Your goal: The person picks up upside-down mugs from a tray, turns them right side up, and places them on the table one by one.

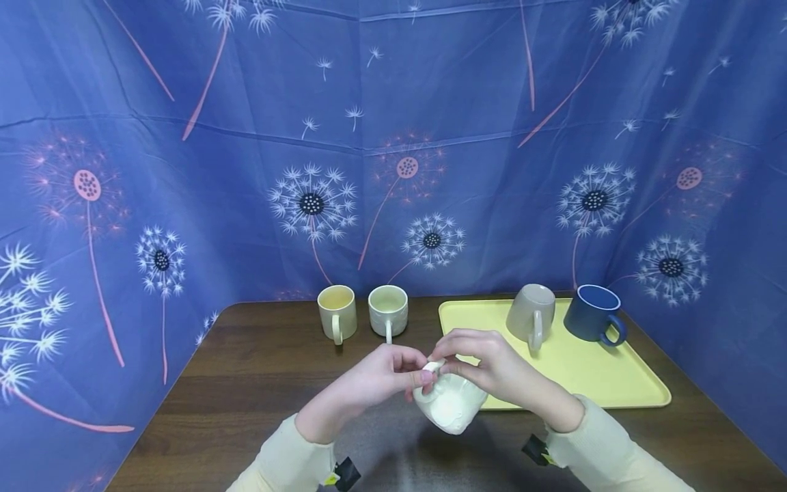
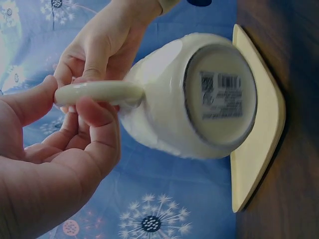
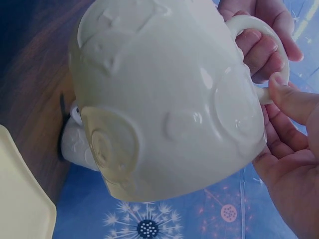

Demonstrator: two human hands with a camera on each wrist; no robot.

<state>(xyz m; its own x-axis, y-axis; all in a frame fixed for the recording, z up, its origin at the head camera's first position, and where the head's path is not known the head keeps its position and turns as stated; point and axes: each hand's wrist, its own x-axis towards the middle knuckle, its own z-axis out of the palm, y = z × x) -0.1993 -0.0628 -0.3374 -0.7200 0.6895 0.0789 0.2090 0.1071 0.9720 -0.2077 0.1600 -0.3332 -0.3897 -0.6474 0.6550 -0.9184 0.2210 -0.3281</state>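
Note:
Both hands hold a cream-white mug (image 1: pixel 455 403) by its handle (image 2: pixel 99 92), over the table's front edge side of the tray. The mug is tipped, and its printed base (image 2: pixel 219 89) faces the left wrist camera. Raised, embossed shapes cover its wall in the right wrist view. My left hand (image 1: pixel 387 376) pinches the handle between thumb and fingers, with fingertips reaching through the loop. From the other side, my right hand (image 1: pixel 486 362) grips the handle too, its thumb (image 3: pixel 289 99) lying on the lower end.
A yellow tray (image 1: pixel 590 383) on the brown table (image 1: pixel 246 410) bears a grey mug (image 1: pixel 529 318), bottom up, and a dark blue mug (image 1: pixel 587 321). Left of it stand two upright mugs, one cream (image 1: pixel 344 324) and one pale embossed (image 1: pixel 393 321). A blue dandelion cloth (image 1: pixel 492 205) hangs behind.

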